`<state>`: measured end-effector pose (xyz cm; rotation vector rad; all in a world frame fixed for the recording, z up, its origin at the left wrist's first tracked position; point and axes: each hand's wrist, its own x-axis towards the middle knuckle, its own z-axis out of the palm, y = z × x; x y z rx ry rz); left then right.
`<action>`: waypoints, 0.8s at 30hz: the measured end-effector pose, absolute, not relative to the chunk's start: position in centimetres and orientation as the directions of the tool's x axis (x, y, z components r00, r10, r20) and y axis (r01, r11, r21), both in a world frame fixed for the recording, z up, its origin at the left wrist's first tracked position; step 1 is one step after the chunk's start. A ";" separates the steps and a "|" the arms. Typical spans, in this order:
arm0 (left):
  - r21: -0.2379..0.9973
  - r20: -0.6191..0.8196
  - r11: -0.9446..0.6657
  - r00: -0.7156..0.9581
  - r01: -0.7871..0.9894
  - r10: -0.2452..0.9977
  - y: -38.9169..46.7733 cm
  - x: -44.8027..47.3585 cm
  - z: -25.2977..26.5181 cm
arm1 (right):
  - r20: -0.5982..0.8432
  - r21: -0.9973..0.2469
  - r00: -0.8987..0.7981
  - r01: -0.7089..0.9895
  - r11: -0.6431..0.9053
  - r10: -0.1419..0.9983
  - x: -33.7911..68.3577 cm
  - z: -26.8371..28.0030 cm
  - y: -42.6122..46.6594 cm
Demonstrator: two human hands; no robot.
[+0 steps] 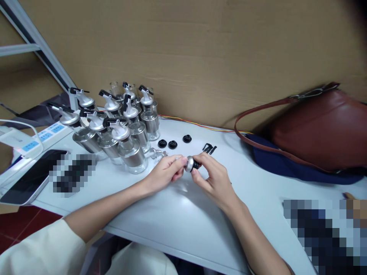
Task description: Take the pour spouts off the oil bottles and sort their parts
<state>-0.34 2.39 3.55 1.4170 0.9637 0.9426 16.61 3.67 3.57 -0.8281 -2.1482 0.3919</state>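
Note:
Above the table [186, 221], both hands meet at a silver pourer cap [189, 164] with a black ribbed stopper [196, 164]. My left hand [168, 170] is closed, pinching the cap's silver side between thumb and fingers. On the black stopper end, my right hand [213, 175] grips with thumb and fingertips. Behind them lie three black rubber stoppers [172, 144] and several small black flip levers [210, 148]. Loose silver pourer tops [156, 153] rest just left of my left hand, partly hidden by it. Several glass bottles [132, 152] with silver and black pourers stand at the left.
A phone [31, 177] and a white power strip [44, 139] lie at the left edge. At the right sits a brown bag [312, 130] on dark blue cloth [286, 166]. Thin coloured wires [195, 124] run along a cardboard wall [200, 57]. Blurred patches cover items at both sides.

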 end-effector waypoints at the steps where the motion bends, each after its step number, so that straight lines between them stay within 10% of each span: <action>1: 0.998 0.019 -0.039 0.356 0.047 0.934 2.4 -0.3 3.6 | 0.561 -0.520 -0.477 0.433 0.737 0.676 16.6 3.6 3.7; 24: 0.952 0.074 -0.200 0.460 0.232 0.885 2.2 -0.7 4.0 | 0.260 -0.890 -0.467 0.223 0.397 0.845 16.9 4.2 3.5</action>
